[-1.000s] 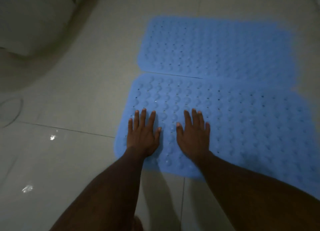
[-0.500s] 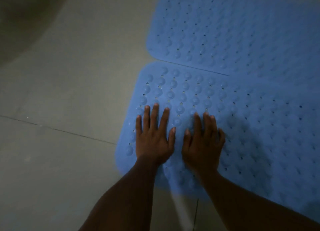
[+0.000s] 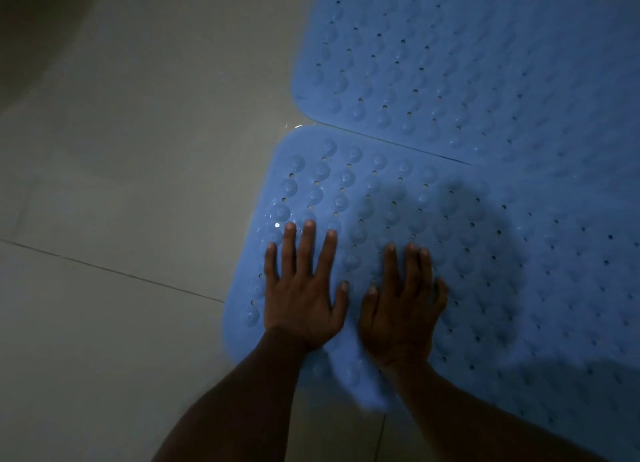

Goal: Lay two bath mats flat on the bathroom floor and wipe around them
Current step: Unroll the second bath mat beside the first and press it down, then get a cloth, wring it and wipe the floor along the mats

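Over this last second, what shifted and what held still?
Only the view closes in and tilts down. Both hands, left hand and right hand, stay flat, fingers spread, pressing the near mat; nothing gripped or released. The far mat stays edge to edge with it on the tiled floor.

Two blue mats, the near mat (image 3: 485,271) and the far mat (image 3: 485,63), two hands, left hand (image 3: 303,297) and right hand (image 3: 401,309), and one tiled floor (image 3: 138,184).
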